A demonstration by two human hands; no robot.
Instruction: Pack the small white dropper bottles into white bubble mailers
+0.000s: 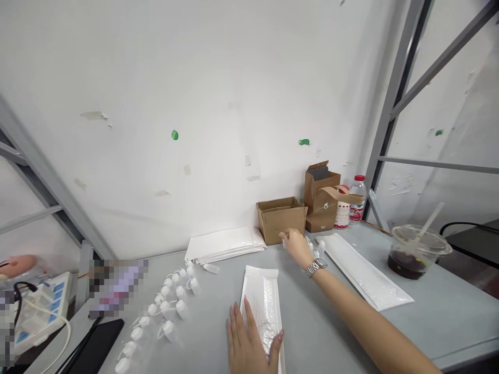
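A white padded envelope (265, 304) lies lengthwise on the grey table in front of me. My left hand (249, 340) rests flat on its near left part, fingers stretched and thumb apart. My right hand (298, 249), with a metal watch at the wrist, reaches forward to the front of a cardboard box (283, 223). Its fingers are curled together; a small pale bit shows under the fingertips, too hidden to name. Just right of that hand stand several small white-capped bottles (322, 246). Another padded envelope (366, 272) lies slantwise farther right.
Several small clear capped bottles (167, 327) line the left side. A stack of white envelopes (226, 244) lies by the wall. At the back right are a paper bag (317, 200) and a water bottle (357, 200); a drink cup (413, 254) stands nearer. A black phone-like slab (95, 348) lies left.
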